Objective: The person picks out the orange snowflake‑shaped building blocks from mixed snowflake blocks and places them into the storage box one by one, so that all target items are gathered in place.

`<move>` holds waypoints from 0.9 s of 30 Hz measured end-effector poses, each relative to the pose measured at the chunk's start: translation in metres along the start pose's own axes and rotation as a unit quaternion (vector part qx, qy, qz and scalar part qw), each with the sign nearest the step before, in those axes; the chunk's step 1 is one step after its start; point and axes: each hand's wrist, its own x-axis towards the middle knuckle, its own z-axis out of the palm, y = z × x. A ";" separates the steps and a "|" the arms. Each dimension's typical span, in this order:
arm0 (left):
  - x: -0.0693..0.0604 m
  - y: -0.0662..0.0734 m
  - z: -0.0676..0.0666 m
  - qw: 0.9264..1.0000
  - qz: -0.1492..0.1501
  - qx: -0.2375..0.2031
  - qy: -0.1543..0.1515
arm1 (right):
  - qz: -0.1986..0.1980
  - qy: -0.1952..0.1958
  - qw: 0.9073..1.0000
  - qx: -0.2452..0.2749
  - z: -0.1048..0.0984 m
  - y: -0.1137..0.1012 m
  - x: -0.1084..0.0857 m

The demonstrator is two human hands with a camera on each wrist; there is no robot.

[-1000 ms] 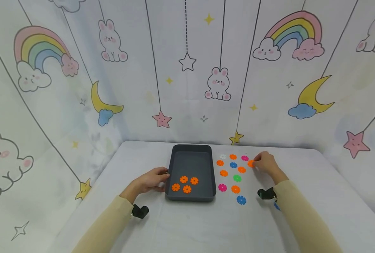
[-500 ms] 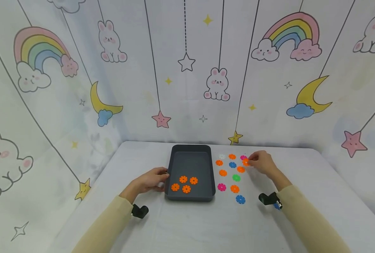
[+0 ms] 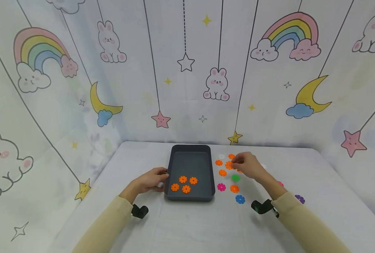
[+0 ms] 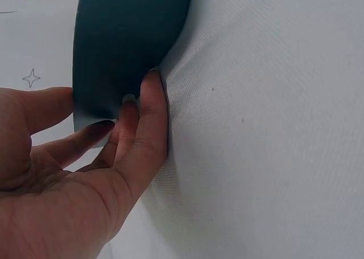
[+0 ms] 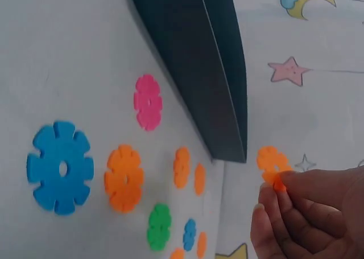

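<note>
My left hand (image 3: 151,180) holds the left side of a dark grey rectangular tray (image 3: 169,158). In the left wrist view, its thumb is at the rim and other fingertips touch the outer wall. Several orange notched discs (image 3: 186,189) lie in the tray's near half. My right hand (image 3: 249,166) pinches another orange notched disc (image 5: 273,158) between thumb and finger, raised above the loose discs right of the tray. Among these are a pink disc (image 3: 221,187), a green disc (image 3: 235,178), a blue disc (image 3: 240,199) and a white disc (image 3: 221,156). My hand hides some others.
A purple disc (image 3: 299,199) lies farther right, near my right sleeve (image 3: 304,214), which partly covers a pink disc (image 3: 280,183). The white cloth-covered table (image 3: 187,225) meets a backdrop (image 3: 187,130) printed with rabbits, stars and rainbows.
My right hand has moved left toward the tray, carrying the orange notched disc off the right end of the group. The left hand stays at the tray's side.
</note>
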 end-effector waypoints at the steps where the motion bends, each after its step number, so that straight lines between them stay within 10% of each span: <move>1: 0.000 0.000 0.000 1.000 0.000 -0.001 0.000 | -0.003 -0.005 1.000 0.002 0.003 -0.004 -0.001; 27: 0.004 0.000 0.000 1.000 -0.006 -0.002 -0.003 | -0.151 -0.159 0.973 -0.071 0.085 -0.057 0.000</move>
